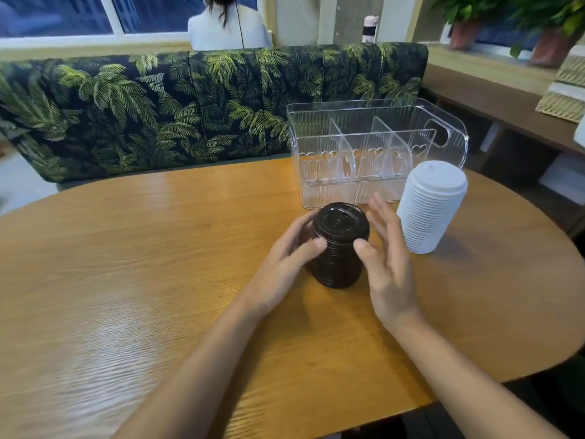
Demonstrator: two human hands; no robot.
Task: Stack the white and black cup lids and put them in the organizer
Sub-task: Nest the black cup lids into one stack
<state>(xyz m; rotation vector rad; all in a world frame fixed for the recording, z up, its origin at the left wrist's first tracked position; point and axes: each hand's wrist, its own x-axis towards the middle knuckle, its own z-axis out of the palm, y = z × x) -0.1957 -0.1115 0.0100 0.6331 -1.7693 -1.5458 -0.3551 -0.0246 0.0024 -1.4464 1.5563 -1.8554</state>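
on the table point(158, 248), a black stack point(338, 248) of lids stands upright between both hands. the left hand point(285, 264) curls around its left side, thumb on the front. the right hand point(386, 264) is spread, fingers straight, only the thumb at the stack's edge. a white stack point(430, 207) stands near, to the right. behind them the clear organizer point(373, 122) has dividers point(340, 150) forming compartments; both stacks are outside it.

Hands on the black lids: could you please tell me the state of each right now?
Left hand: grips the black lid stack.
Right hand: open, thumb touching it.
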